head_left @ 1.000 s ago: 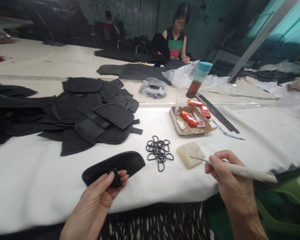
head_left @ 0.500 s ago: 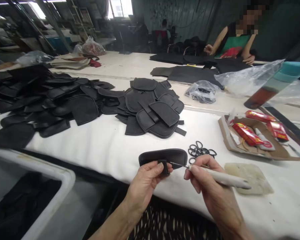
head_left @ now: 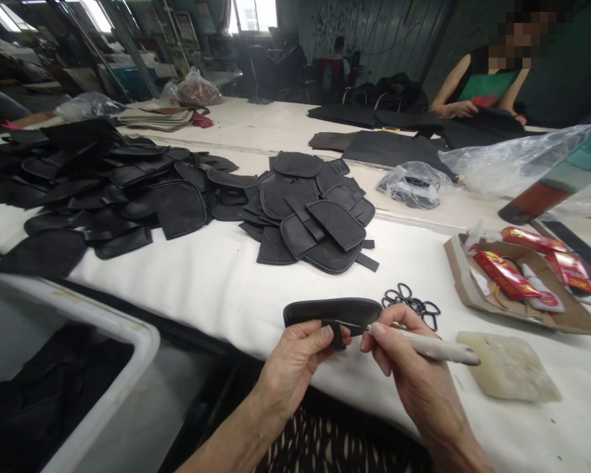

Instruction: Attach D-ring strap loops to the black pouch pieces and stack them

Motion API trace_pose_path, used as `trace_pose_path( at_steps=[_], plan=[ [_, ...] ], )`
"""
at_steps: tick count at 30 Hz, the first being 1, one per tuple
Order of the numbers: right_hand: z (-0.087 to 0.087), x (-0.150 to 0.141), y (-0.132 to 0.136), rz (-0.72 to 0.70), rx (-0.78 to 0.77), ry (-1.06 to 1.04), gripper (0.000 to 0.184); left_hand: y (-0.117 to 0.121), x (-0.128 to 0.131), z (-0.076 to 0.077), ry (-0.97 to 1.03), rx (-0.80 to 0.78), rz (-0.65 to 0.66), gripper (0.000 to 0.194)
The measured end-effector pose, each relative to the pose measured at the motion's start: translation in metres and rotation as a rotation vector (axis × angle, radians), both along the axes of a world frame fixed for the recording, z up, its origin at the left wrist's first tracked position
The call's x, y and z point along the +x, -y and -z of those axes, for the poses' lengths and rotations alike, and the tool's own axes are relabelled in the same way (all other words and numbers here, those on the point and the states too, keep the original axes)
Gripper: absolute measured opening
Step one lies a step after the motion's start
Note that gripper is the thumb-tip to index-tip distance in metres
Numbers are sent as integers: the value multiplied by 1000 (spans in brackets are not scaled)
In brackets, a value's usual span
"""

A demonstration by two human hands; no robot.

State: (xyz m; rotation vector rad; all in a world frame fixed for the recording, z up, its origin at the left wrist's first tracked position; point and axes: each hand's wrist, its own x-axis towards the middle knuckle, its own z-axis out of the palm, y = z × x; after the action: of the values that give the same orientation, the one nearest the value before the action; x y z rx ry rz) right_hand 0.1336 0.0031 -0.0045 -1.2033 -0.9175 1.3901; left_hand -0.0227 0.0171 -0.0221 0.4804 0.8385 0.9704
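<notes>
Your left hand is pinching folded black strap, grip closed, black curved leather-like piece showing just beyond, at near edge of white-covered counter. Your right hand is gripping thin-shafted tool with whitish handle, shaft pointing left toward strap. Black looped rings are lying just beyond; pale yellowish block is lying right.

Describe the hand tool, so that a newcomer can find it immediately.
Start at the white table cover; above its near edge is the right hand. It holds the tool: unlike the squarish pale block nearby, this is long, with a thin dark shaft.
</notes>
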Motion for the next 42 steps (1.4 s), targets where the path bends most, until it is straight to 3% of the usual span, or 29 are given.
trace_pose_path(
  at_steps=[8, 17, 27, 33, 42],
  plan=[
    [0, 0, -1, -59, -15, 37, 23, 1, 2, 0, 16, 11, -8, 15],
    [-12, 20, -4, -212, 126, 486, 15, 3, 9, -3, 12, -75, -161, 12],
    [-17, 36, 14, 0, 224, 463, 13, 3, 10, -4, 4, -77, -188, 14],
    [-30, 30, 25, 135, 129, 376, 17, 4, 11, -2, -6, -74, -204, 14],
    [-28, 35, 31, 107, 114, 413, 21, 2, 11, -2, 10, -84, -218, 14]
  ],
)
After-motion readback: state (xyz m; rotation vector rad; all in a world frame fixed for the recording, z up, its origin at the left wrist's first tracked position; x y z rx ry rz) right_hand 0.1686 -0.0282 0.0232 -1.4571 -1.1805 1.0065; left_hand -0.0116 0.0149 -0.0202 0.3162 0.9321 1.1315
